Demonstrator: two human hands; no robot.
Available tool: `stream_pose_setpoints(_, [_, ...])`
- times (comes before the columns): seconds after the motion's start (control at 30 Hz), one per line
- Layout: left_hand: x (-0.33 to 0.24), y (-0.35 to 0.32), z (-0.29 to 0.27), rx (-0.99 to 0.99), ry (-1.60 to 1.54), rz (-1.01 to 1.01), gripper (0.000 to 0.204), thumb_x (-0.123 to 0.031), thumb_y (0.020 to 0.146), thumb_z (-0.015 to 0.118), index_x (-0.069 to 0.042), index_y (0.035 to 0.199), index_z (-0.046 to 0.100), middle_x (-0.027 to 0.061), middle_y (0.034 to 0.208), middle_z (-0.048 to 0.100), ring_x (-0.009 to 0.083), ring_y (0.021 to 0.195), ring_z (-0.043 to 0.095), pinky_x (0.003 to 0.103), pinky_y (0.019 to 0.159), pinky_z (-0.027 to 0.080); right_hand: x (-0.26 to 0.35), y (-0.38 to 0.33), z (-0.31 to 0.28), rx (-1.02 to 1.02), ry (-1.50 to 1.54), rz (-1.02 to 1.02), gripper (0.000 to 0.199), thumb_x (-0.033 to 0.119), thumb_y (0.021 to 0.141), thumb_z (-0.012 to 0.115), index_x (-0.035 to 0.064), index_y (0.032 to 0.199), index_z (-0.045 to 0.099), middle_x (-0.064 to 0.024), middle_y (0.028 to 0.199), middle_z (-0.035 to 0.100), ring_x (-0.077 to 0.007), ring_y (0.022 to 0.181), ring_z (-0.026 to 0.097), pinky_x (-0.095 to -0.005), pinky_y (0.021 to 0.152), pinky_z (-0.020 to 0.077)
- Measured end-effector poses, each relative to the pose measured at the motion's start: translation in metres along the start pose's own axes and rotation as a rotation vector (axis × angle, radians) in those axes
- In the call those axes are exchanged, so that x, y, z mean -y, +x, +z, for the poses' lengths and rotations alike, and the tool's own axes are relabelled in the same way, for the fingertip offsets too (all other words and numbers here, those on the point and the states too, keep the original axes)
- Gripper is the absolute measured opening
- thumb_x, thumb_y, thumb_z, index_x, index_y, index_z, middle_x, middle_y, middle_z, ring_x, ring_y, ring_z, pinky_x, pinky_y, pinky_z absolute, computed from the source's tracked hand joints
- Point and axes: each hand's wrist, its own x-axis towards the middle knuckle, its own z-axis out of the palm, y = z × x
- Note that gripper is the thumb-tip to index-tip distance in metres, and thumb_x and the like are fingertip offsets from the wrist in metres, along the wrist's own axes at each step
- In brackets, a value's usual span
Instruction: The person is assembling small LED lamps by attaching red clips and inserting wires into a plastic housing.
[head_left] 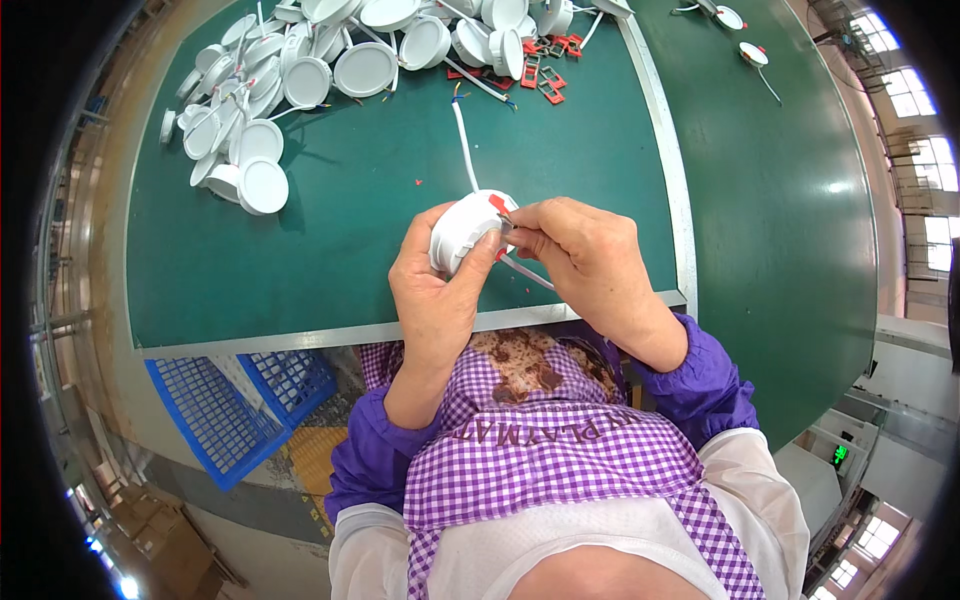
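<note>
Checked purple apron (560, 450) fills the near foreground, below the green table (330, 250). Largest on the table is a heap of white round lamp housings (290, 80), well beyond the held piece toward the far left. One white lamp housing (462, 228) is held above the table's near edge, gripped in the closed left hand (435, 290), thumb across its rim. Its white cable (464, 140) trails straight away from the housing toward the far side. The right hand (585, 255) is pinched shut on a small red spring clip (498, 205), touching the housing's right rim. Loose red clips (545, 75) lie beyond, far right of the housing.
</note>
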Motion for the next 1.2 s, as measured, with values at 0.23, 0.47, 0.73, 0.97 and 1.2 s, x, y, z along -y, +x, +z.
stream_pose_setpoints(0.23, [0.001,0.003,0.0,0.057,0.113,0.011,0.029,-0.004,0.084,0.07,0.0,0.11,0.06,0.0055,0.097,0.065,0.0099,0.085,0.062,0.023,0.072,0.051,-0.004,-0.006,0.004,-0.043,0.046,0.04,0.012,0.003,0.078,0.068,0.0022,0.089,0.061,-0.0132,0.079,0.064,-0.0305,0.07,0.064,-0.0361,0.059,0.0512])
stream_pose_setpoints(0.47, [-0.004,0.004,-0.007,0.188,0.233,0.007,0.03,0.001,0.084,0.067,0.003,0.113,0.057,0.0071,0.101,0.064,0.0114,0.087,0.062,0.023,0.077,0.052,-0.023,-0.008,0.012,-0.112,0.129,0.028,0.015,0.003,0.078,0.07,0.0021,0.09,0.061,-0.0116,0.079,0.064,-0.0231,0.066,0.064,-0.0305,0.058,0.0498])
stream_pose_setpoints(0.73, [-0.013,-0.008,-0.013,0.356,0.053,-0.181,0.029,-0.003,0.078,0.076,-0.001,0.1,0.057,0.0053,0.094,0.065,0.0099,0.084,0.063,0.024,0.073,0.052,-0.023,-0.014,-0.017,0.314,0.665,0.442,0.029,0.01,0.082,0.073,-0.0019,0.105,0.06,-0.0052,0.089,0.064,-0.007,0.069,0.061,-0.0212,0.06,0.0484])
stream_pose_setpoints(0.97, [-0.033,-0.014,-0.008,0.379,0.133,-0.257,0.023,-0.004,0.075,0.078,0.001,0.093,0.065,0.0063,0.085,0.068,0.0107,0.079,0.064,0.023,0.068,0.052,-0.012,-0.022,-0.011,0.243,0.816,0.565,0.016,0.008,0.088,0.066,-0.0024,0.098,0.061,-0.0037,0.083,0.064,-0.0062,0.064,0.06,-0.0219,0.055,0.0493])
stream_pose_setpoints(1.2, [-0.02,-0.027,-0.011,0.219,0.016,-0.282,0.021,-0.006,0.076,0.077,0.002,0.091,0.065,0.0054,0.084,0.068,0.0094,0.076,0.064,0.022,0.066,0.052,-0.004,-0.019,-0.006,0.28,0.878,0.627,0.017,0.01,0.086,0.068,-0.0019,0.096,0.061,-0.0033,0.083,0.064,-0.0052,0.06,0.057,-0.0203,0.051,0.0454])
